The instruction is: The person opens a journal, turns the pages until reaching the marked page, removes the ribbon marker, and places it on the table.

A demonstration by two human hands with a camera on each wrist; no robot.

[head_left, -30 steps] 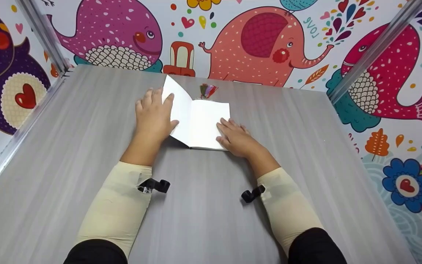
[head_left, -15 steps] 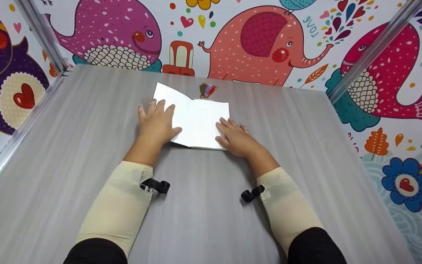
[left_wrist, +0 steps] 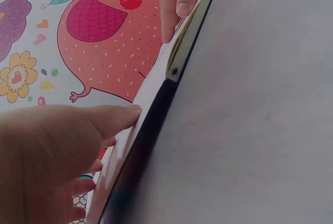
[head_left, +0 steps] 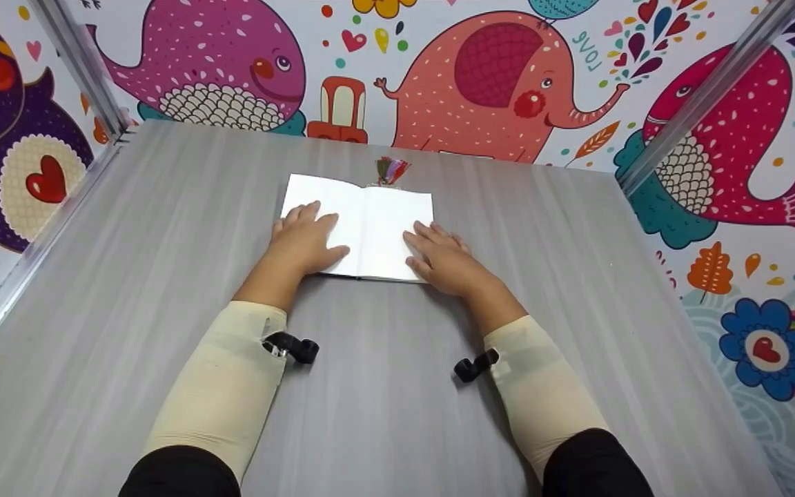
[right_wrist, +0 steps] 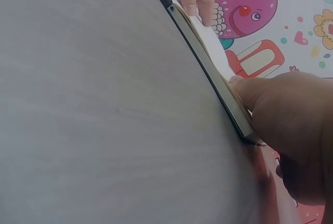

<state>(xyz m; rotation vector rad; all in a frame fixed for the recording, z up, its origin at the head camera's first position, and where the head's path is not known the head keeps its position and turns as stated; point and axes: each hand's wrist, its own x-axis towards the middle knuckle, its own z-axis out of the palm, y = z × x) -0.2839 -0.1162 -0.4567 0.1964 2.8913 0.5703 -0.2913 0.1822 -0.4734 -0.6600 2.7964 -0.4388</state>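
Note:
A small notebook with blank white pages lies spread flat on the grey table. My left hand rests flat on its left page with straight fingers. On the right page's near corner my right hand presses, fingers extended. A multicoloured tassel pokes out past the far edge of the notebook. The left wrist view shows the notebook's dark cover edge with my left fingers on top. In the right wrist view the notebook's edge runs under my right hand.
The table is closed in by walls with bright cartoon animals, a pink elephant straight behind the notebook. Metal frame rails stand at the back corners. Bare tabletop stretches to both sides and toward me.
The left cover and page, held raised by my left hand a second ago, have been lowered flat onto the table. My right hand has stayed in place.

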